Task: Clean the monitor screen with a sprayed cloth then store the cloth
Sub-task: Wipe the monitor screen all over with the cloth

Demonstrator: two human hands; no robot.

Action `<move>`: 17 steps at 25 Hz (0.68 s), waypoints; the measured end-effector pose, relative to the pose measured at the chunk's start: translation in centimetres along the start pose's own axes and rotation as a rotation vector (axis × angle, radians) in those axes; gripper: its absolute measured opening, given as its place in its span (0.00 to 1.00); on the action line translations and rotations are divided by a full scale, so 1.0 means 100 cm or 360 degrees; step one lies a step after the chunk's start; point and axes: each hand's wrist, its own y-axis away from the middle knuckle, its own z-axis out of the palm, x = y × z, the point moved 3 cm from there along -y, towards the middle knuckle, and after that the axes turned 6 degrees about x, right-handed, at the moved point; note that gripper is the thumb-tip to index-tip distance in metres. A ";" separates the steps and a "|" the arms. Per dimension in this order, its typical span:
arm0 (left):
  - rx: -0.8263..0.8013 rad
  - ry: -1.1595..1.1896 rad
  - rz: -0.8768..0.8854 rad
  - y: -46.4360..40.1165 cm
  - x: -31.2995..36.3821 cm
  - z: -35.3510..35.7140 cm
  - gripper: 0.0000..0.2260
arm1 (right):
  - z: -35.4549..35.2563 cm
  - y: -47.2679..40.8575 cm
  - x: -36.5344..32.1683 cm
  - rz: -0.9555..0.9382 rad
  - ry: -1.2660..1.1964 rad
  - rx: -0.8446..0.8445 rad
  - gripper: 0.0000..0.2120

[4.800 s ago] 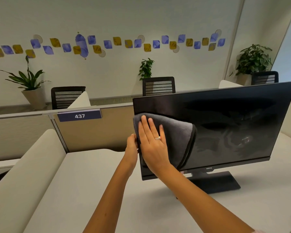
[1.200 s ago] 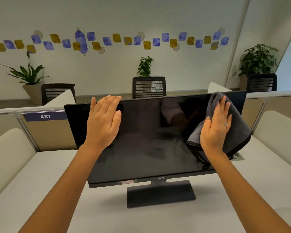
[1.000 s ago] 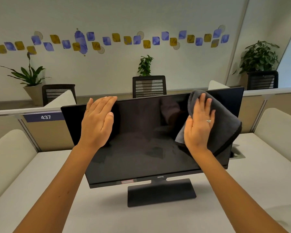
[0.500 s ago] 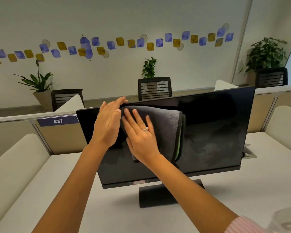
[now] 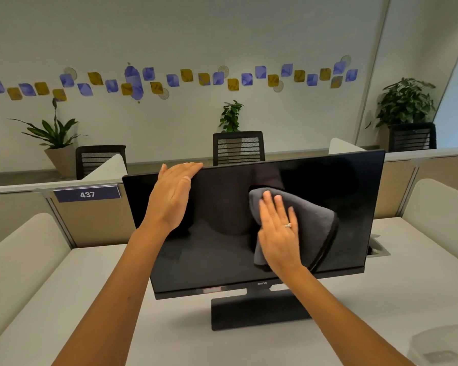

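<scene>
Wiping step: grey microfibre cloth (image 5: pixel 306 228) is pressed to the monitor screen (image 5: pixel 222 249) under the right hand (image 5: pixel 279 237)'s straight fingers, the monitor steadied by the flat left hand (image 5: pixel 171 199); unwiped screen beyond the fingertips is judged next.

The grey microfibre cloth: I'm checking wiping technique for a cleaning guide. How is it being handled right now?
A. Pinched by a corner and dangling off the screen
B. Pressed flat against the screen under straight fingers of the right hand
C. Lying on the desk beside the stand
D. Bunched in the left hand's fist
B: the right hand lies flat, fingers straight, on the grey microfibre cloth, pressing it against the black monitor screen.
</scene>
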 end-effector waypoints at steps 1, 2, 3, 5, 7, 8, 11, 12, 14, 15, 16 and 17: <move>0.0000 0.0014 -0.0016 0.000 -0.001 0.000 0.26 | -0.004 -0.006 0.015 0.0145 -0.0001 0.0009 0.31; -0.0003 0.0030 -0.0021 0.000 -0.001 0.000 0.26 | -0.009 -0.013 0.029 0.0300 -0.0030 0.0027 0.31; -0.0008 0.0045 -0.0016 0.000 -0.002 0.000 0.26 | -0.013 -0.020 0.040 0.0446 -0.0078 0.0054 0.30; -0.0018 0.0066 -0.0009 -0.001 -0.001 0.000 0.26 | -0.018 -0.034 0.051 0.0632 -0.0176 0.0100 0.28; -0.0011 0.0090 -0.0044 -0.001 0.000 0.000 0.24 | -0.021 -0.045 0.047 0.0643 -0.0235 0.0124 0.26; 0.0002 0.0107 -0.0071 0.000 0.000 0.000 0.23 | -0.021 -0.050 0.041 0.0590 -0.0249 0.0128 0.26; 0.0006 0.0133 -0.0099 0.002 -0.001 -0.002 0.21 | -0.015 -0.057 0.007 0.0244 -0.0234 0.0093 0.27; 0.0001 0.0128 -0.0089 0.001 -0.001 -0.001 0.21 | -0.012 -0.057 -0.007 0.0101 -0.0237 0.0078 0.28; 0.0009 0.0113 -0.0066 -0.001 0.000 -0.001 0.22 | -0.005 -0.051 -0.033 -0.0182 -0.0226 0.0047 0.29; 0.0024 0.0103 -0.0053 -0.001 0.000 0.000 0.24 | -0.002 -0.043 -0.044 -0.0312 -0.0224 0.0028 0.28; 0.0046 0.0092 -0.0046 -0.001 -0.002 0.000 0.25 | 0.002 -0.034 -0.052 -0.0436 -0.0223 -0.0003 0.27; 0.0071 0.0084 -0.0049 0.000 -0.003 0.001 0.25 | 0.005 -0.023 -0.057 -0.0550 -0.0213 -0.0050 0.26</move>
